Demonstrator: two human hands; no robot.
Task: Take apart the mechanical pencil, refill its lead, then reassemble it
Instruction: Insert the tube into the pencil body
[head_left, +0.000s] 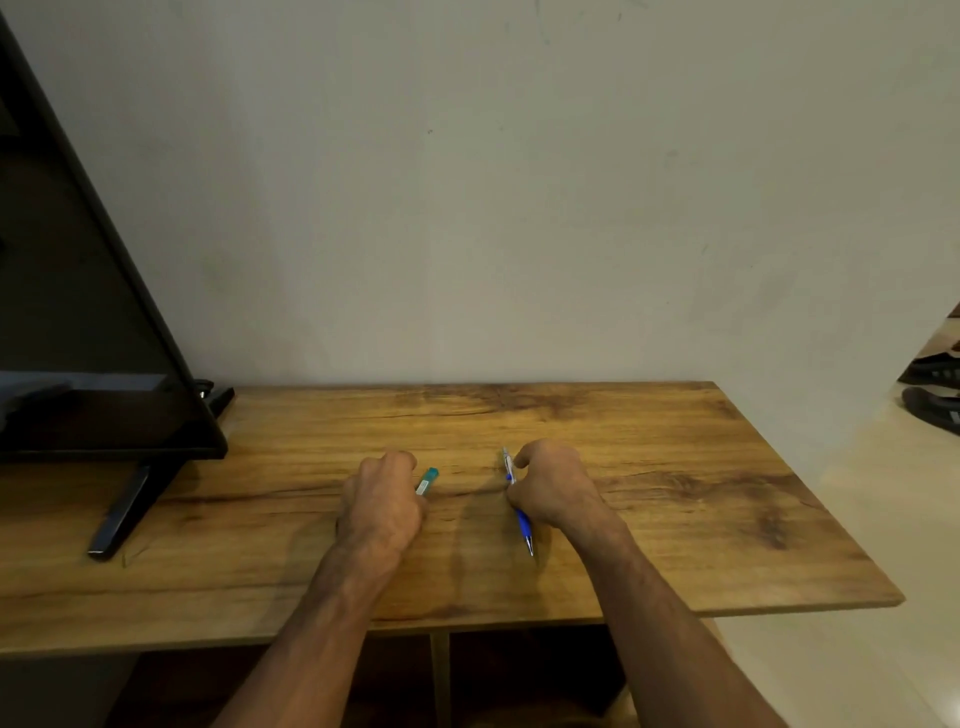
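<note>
Two hands rest mid-tabletop (649, 467): left hand (382, 501), grip curled around a teal lead case (427, 480) pointing to 1 o'clock; right hand (553, 488), at 3 o'clock of it, grip closed on the blue mechanical pencil (522, 522), tip toward 6.

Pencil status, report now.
Right hand closed on mechanical pencil, still assembled. Left hand closed on teal lead case. Nothing in the way.

Likely a home room: wood-grain laminate tabletop (597, 431) set against a bare, scuffed pale wall (519, 182); black flat-screen television on a stand (88, 322) far left; dark sandals (932, 405) on tiled floor, right.
</note>
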